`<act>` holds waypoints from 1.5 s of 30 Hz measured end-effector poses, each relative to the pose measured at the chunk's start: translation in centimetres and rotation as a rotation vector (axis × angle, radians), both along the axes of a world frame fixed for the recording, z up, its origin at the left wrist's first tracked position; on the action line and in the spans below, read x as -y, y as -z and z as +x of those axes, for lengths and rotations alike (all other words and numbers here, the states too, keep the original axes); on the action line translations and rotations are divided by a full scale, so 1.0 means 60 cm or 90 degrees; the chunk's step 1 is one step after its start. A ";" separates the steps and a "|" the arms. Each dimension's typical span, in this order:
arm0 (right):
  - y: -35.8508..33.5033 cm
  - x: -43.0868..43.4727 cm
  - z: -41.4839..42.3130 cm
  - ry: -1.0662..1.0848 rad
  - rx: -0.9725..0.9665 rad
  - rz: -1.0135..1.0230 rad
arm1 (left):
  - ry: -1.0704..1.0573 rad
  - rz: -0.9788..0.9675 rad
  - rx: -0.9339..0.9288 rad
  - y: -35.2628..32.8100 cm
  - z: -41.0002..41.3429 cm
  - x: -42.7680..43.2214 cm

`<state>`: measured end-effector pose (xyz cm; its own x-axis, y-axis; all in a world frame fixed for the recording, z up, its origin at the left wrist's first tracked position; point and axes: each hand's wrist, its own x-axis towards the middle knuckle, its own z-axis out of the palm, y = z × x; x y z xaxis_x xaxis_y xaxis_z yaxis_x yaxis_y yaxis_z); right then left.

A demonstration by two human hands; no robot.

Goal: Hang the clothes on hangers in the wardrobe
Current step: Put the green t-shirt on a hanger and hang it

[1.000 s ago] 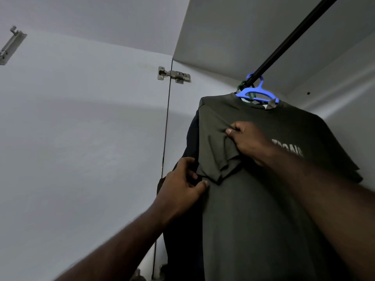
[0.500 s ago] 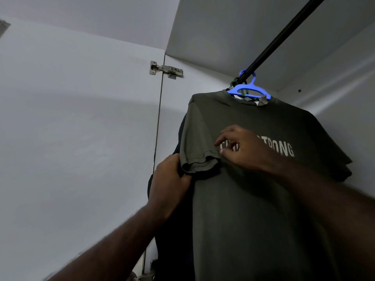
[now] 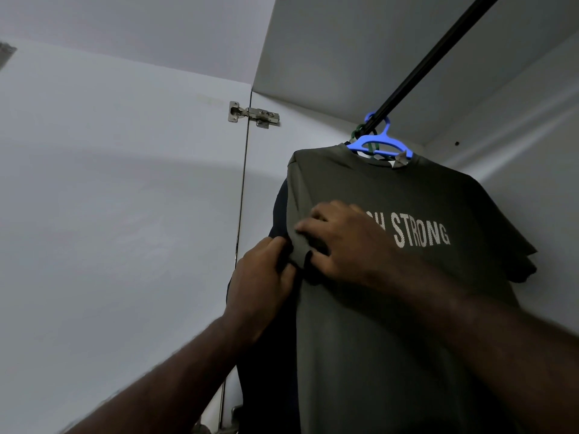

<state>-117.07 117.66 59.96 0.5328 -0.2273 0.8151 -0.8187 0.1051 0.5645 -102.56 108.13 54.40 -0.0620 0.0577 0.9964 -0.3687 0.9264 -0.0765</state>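
Observation:
An olive T-shirt [image 3: 391,324] with white lettering hangs on a blue hanger [image 3: 380,142] from the black wardrobe rail [image 3: 432,61]. My left hand [image 3: 261,277] pinches the hem of the shirt's near sleeve from the left. My right hand [image 3: 341,242] lies on the chest over the first letters, with its fingers on the same sleeve. Just behind the olive shirt hangs a dark garment [image 3: 279,208] on a green hanger [image 3: 360,131], mostly hidden.
The white wardrobe door [image 3: 119,214] stands open on the left, with a metal hinge [image 3: 253,114] at its top. The wardrobe's top panel [image 3: 360,51] and back wall [image 3: 532,145] close in above and to the right of the rail.
The folded sleeve has been pulled out flat, uncovering the lettering. My right hand slid down from the shoulder to the sleeve hem, and my left hand rose to meet it.

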 end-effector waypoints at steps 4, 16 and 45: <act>-0.013 -0.002 0.006 -0.156 0.113 -0.047 | -0.037 -0.003 -0.002 0.000 0.004 0.007; -0.025 -0.039 -0.061 -0.204 0.219 -0.178 | -0.091 -0.059 -0.028 0.008 0.029 0.026; 0.008 -0.009 -0.183 -0.219 0.646 0.052 | -0.178 -0.341 0.219 -0.084 -0.035 -0.005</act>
<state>-128.05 118.19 59.46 -0.3383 -0.2675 0.9022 -0.8876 -0.2278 -0.4004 -104.65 108.44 59.41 -0.4538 0.4721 0.7558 -0.4599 0.6024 -0.6524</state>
